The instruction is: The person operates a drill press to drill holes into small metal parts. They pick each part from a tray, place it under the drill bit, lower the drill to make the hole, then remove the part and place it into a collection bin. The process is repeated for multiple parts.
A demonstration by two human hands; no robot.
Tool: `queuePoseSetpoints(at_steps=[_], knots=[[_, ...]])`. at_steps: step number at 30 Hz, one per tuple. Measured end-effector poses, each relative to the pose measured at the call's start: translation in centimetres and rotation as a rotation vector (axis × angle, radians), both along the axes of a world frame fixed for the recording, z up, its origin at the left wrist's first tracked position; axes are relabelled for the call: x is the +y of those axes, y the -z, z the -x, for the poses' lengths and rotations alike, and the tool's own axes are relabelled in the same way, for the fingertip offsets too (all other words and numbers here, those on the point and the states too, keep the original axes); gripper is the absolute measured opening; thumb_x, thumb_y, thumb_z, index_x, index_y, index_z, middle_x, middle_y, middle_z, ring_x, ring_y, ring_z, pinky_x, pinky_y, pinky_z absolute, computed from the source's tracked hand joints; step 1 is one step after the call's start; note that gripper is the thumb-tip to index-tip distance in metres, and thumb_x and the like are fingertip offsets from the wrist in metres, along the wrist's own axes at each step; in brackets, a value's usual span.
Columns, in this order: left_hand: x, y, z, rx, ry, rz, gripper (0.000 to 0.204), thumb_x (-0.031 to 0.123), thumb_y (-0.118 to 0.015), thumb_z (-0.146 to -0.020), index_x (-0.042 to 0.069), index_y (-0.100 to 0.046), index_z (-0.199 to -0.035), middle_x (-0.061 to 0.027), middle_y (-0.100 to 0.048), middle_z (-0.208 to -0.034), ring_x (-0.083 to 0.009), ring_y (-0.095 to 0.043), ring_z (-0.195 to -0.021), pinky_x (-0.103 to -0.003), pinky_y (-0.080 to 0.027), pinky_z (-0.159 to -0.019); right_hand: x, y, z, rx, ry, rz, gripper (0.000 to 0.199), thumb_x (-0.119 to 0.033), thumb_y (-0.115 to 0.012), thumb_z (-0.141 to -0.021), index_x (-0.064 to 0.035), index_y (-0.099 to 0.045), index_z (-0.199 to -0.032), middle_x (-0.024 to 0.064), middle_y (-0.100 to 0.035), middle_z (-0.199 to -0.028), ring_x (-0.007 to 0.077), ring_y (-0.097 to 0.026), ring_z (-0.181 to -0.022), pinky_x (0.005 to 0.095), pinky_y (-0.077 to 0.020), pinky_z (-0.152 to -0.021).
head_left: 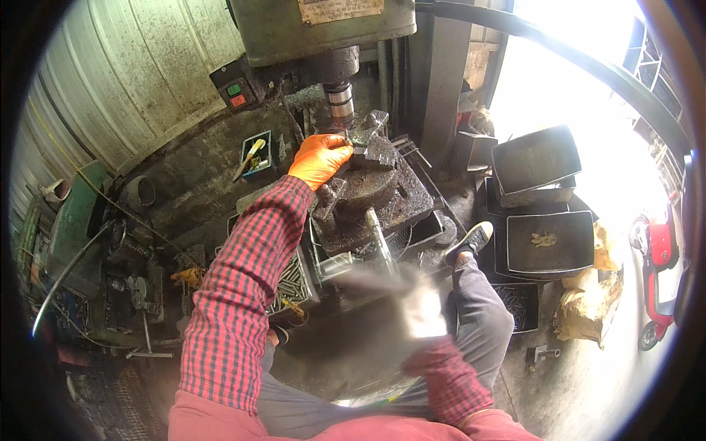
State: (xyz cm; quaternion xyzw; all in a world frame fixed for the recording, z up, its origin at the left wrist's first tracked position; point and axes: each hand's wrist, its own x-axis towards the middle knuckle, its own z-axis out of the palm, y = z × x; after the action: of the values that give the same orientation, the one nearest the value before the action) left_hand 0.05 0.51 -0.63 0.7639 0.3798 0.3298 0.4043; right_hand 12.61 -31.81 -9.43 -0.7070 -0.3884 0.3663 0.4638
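Observation:
My left hand [321,159], in an orange glove, reaches to the jaws of a dark, grimy machine vise [371,173]. Its fingers are pinched together at the jaw, but what lies between them is too small to make out. Just above them hangs the steel spindle [340,101] of a green drill press [331,33]. Smeared by motion, my right hand [423,309] is over my lap, close to the pale vise handle [380,239]. Its fingers and anything in them cannot be told.
Below the vise, a tray [312,294] carries several metal rods. A small box [257,156] with a brush stands left of the press, under a switch box [234,84]. Dark bins [550,242] are stacked at right, near my shoe [471,241] and a red scooter [662,272].

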Motion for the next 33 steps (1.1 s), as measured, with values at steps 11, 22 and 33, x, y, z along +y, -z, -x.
queuePoseSetpoints(at_steps=[11, 22, 33], knots=[[0.4, -0.5, 0.1, 0.013, 0.013, 0.032, 0.023, 0.017, -0.080, -0.097, -0.002, -0.081, -0.110, 0.0003, -0.077, -0.100, -0.0068, -0.065, -0.091, -0.025, -0.051, -0.084, -1.6, -8.2, -2.8, -0.999, -0.521, -0.471, 0.091, -0.028, -0.094, -0.067, 0.0004, -0.057, -0.146, 0.0225, -0.061, -0.143, 0.0472, -0.051, -0.143, 0.0593, -0.0415, -0.120], [0.6, -0.2, 0.1, -0.046, 0.036, 0.044, 0.032, 0.027, -0.078, -0.093, 0.001, -0.082, -0.111, -0.0064, -0.080, -0.098, -0.0132, -0.071, -0.093, -0.032, -0.054, -0.087, -1.9, -7.7, 5.7, 0.118, -0.766, -0.504, 0.067, -0.043, -0.051, -0.112, 0.0051, -0.047, -0.158, 0.0252, -0.056, -0.153, 0.0372, -0.049, -0.148, 0.0481, -0.0320, -0.129], [-0.3, -0.2, 0.0, -0.057, 0.027, 0.011, 0.033, 0.018, -0.080, -0.098, -0.002, -0.074, -0.124, -0.0036, -0.075, -0.108, -0.0101, -0.065, -0.097, -0.029, -0.052, -0.088, 1.2, -15.3, -6.2, -1.794, -0.405, -0.239, 0.036, -0.039, -0.077, -0.087, -0.0044, -0.075, -0.078, 0.0061, -0.064, -0.069, 0.0267, -0.068, -0.084, 0.0523, -0.0318, -0.130]])
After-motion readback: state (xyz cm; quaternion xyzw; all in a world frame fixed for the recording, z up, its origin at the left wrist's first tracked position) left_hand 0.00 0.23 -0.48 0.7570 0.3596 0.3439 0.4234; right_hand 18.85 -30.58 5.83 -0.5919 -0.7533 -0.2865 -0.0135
